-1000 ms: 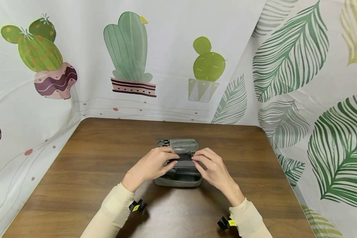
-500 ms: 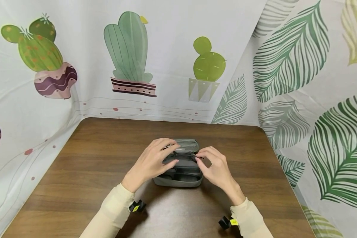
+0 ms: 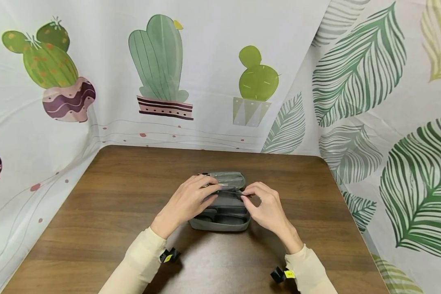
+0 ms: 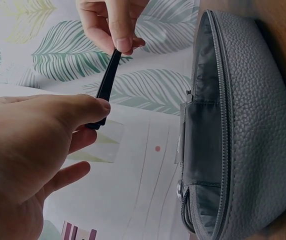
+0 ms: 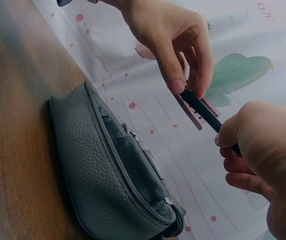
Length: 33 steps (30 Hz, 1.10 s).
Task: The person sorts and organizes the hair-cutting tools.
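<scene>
A grey leather-textured zip pouch (image 3: 220, 226) lies unzipped on the table, its dark lining and inner pockets showing. Above it, both hands hold a slim black bar-shaped tool (image 4: 110, 75); its exact kind is unclear. My left hand (image 3: 183, 202) pinches one end between thumb and forefinger, with its other fingers spread apart. The opposite end sits between the thumb and fingertips of my right hand (image 3: 270, 208). In the right wrist view, the tool slants between the left hand (image 5: 170, 35) and right hand (image 5: 273, 150), apart from the pouch.
Behind the hands, the pouch's lid (image 3: 229, 179) lies folded back with a clear pocket. The wooden table (image 3: 114, 196) meets a printed cloth (image 3: 213, 81) along its back and sides. A wrist camera (image 3: 279, 275) hangs beneath the right sleeve.
The left thumb and fingers spread apart, then drew together on the tool again. My right hand moved slightly right while still pinching it. The pouch has stayed in place.
</scene>
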Tool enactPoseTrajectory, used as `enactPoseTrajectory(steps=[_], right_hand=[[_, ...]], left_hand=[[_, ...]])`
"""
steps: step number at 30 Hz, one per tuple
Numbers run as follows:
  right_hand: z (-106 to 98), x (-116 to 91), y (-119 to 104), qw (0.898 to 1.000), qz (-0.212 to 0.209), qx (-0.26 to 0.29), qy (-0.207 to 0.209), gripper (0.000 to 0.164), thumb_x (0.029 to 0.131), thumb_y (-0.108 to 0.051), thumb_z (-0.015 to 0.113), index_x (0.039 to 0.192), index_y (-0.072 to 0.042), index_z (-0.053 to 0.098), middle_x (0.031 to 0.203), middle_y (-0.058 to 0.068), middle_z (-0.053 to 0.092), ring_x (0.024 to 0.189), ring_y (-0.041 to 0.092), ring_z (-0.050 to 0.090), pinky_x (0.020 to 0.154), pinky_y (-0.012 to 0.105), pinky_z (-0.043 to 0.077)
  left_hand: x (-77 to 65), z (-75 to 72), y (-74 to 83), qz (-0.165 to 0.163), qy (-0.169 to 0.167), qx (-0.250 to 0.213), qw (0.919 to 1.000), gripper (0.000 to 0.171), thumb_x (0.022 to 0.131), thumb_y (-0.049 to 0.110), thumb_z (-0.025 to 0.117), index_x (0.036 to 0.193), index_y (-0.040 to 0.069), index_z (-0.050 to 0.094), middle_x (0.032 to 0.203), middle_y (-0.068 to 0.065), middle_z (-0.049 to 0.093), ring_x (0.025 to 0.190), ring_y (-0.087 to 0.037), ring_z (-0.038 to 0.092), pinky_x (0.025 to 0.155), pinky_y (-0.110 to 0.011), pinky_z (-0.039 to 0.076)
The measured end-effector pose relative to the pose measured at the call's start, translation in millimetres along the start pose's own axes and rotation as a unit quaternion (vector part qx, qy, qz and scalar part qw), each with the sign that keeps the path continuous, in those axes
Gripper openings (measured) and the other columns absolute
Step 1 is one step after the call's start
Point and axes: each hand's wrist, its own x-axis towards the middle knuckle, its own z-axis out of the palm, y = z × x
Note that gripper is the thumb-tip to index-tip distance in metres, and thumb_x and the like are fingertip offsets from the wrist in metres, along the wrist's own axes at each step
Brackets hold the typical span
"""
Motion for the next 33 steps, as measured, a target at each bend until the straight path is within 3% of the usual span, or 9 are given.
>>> enactPoseTrajectory(steps=[6, 18, 24, 28, 33], right_hand=[[-0.3, 0.3, -3.2, 1.0, 0.002, -0.002, -0.006, 0.007, 0.099, -0.009, 0.084, 0.099, -0.002, 0.083, 0.099, 0.005, 0.08, 0.091, 0.019, 0.077, 0.084, 0.024, 0.061], [1.7, 0.5, -2.2, 1.0, -0.015, -0.003, -0.014, 0.01, 0.103, -0.011, 0.079, 0.099, -0.002, 0.083, 0.1, 0.005, 0.08, 0.093, 0.022, 0.077, 0.084, 0.033, 0.064], [3.0, -0.2, -1.6, 1.0, -0.015, -0.01, -0.021, 0.002, 0.099, -0.004, 0.082, 0.101, -0.003, 0.083, 0.101, 0.005, 0.08, 0.094, 0.021, 0.077, 0.084, 0.035, 0.065], [2.3, -0.3, -1.5, 0.999, -0.006, -0.015, -0.035, 0.011, 0.096, 0.0, 0.084, 0.107, -0.004, 0.082, 0.107, 0.005, 0.08, 0.096, 0.02, 0.076, 0.084, 0.035, 0.065], [-1.0, -0.6, 1.4, 0.999, 0.018, -0.021, -0.041, 0.023, 0.097, -0.002, 0.084, 0.12, -0.004, 0.079, 0.118, 0.009, 0.08, 0.099, 0.024, 0.077, 0.086, 0.045, 0.066]], left_hand=[[-0.3, 1.7, -0.1, 0.006, -0.003, -0.009, 0.9999, 0.023, 0.092, 0.012, 0.095, 0.113, 0.012, 0.086, 0.116, -0.001, 0.079, 0.113, -0.023, 0.076, 0.103, -0.039, 0.065], [-0.6, 1.0, 1.3, 0.0, -0.038, -0.031, 0.9988, 0.02, 0.091, 0.008, 0.093, 0.108, 0.015, 0.084, 0.112, 0.001, 0.076, 0.106, -0.021, 0.073, 0.092, -0.034, 0.064], [-2.8, 2.6, 1.0, -0.011, -0.058, -0.036, 0.9976, 0.021, 0.091, 0.009, 0.093, 0.107, 0.016, 0.082, 0.112, 0.002, 0.076, 0.106, -0.02, 0.072, 0.09, -0.033, 0.064], [-4.2, 3.2, -1.5, -0.015, -0.063, -0.038, 0.9972, 0.02, 0.092, 0.008, 0.092, 0.109, 0.014, 0.082, 0.113, 0.001, 0.076, 0.106, -0.02, 0.072, 0.091, -0.034, 0.064], [-7.5, 2.6, -7.3, -0.027, -0.057, -0.036, 0.9973, 0.02, 0.092, 0.007, 0.091, 0.109, 0.011, 0.082, 0.114, -0.001, 0.077, 0.107, -0.023, 0.072, 0.091, -0.037, 0.065]])
